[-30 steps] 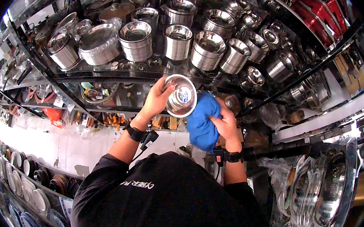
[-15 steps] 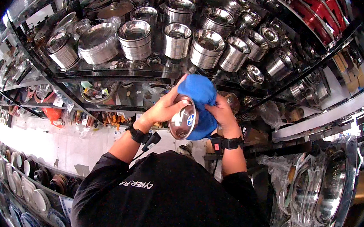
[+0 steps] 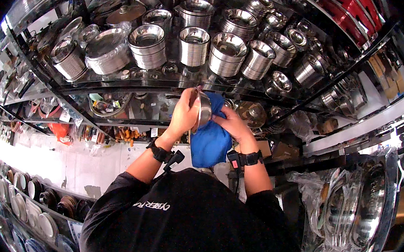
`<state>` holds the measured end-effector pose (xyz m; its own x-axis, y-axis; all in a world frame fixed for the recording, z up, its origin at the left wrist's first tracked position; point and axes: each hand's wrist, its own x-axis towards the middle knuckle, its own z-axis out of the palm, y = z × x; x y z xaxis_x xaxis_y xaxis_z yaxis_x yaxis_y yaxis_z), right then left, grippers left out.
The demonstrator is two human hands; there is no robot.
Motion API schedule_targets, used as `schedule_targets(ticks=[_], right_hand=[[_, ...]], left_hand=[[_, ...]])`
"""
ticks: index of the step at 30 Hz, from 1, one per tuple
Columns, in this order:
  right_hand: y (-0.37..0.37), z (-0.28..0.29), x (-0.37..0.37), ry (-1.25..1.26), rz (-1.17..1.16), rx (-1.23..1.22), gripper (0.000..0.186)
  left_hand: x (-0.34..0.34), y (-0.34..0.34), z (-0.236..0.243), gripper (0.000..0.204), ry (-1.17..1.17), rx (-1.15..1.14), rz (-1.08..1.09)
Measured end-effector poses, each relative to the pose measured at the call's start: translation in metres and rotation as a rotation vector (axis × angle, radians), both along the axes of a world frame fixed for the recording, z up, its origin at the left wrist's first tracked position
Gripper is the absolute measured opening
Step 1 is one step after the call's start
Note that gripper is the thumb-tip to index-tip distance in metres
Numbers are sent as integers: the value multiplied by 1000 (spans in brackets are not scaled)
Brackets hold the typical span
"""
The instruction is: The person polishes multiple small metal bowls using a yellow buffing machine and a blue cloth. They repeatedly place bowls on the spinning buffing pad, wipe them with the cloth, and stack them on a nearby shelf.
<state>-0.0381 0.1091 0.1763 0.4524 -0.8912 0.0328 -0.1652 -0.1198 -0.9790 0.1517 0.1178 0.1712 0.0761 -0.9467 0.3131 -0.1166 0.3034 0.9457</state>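
Note:
In my left hand (image 3: 184, 112) is a shiny steel bowl (image 3: 204, 110), tipped on its side, its rim toward the left and its outer wall facing right. The fingers wrap over its rim. A blue cloth (image 3: 210, 146) hangs down beside and below the bowl. My right hand (image 3: 234, 124) pinches the upper part of this cloth close to the bowl's wall; some of its fingertips are hidden by the fabric. Both hands are in front of the shelf edge, and a black strap circles each wrist.
Beyond my hands, stacks of steel bowls (image 3: 227, 55) crowd a dark shelf (image 3: 167, 84). A lower shelf carries a round basket of small goods (image 3: 108, 103) and a lidded pan (image 3: 252, 114). Plates (image 3: 33, 214) line a rack at left; plastic-wrapped steel trays (image 3: 345, 208) stand at right.
The bowl has turned from showing its face to standing edge-on, and has risen slightly. The cloth, bunched around the bowl before, now hangs lower. My right hand has shifted slightly left.

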Motion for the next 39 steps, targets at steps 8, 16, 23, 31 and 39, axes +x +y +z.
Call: schedule_targets(ticks=[8,16,23,31,39], right_hand=[[27,21,-41,-306,-178,-28,37],[25,17,-19,166,-461,-577,29],[36,49,-12,324,-598,-760,34],[24,24,32,518,-331,-614,28],[13,4,24,582,174,-719,32]], left_hand=[[31,-25,-37,13,193,-111,192],[-1,-2,-6,33,697,337,-132],[13,-10,-19,38,852,381,-295],[-21,7,-23,31,130,-37,-78],[11,-2,10,31,-192,124,-144]])
